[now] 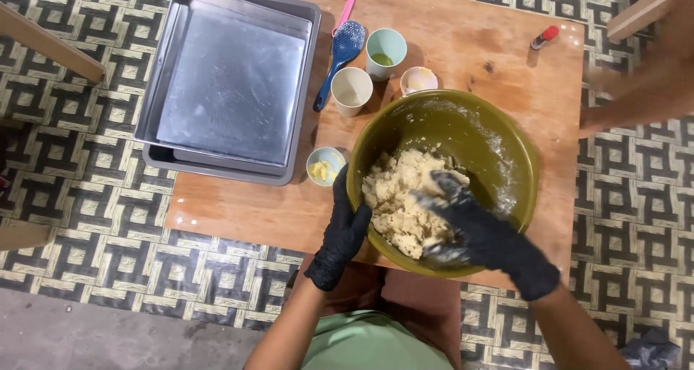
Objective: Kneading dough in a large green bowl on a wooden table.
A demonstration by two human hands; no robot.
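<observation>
Right hand (470, 229), black-gloved and dusted with flour, is down inside the olive-green bowl (517, 160) with its fingers spread and pressing into the pale crumbly dough (397, 196), which sits heaped toward the near-left side of the bowl on the wooden bench (463, 44). Left hand (345, 229) is clamped over the bowl's near rim, thumb outside, pinning it. That dough looks soft, sticky and fairly heavy, likely to break apart, so it is best scooped from underneath the mound rather than pinched.
</observation>
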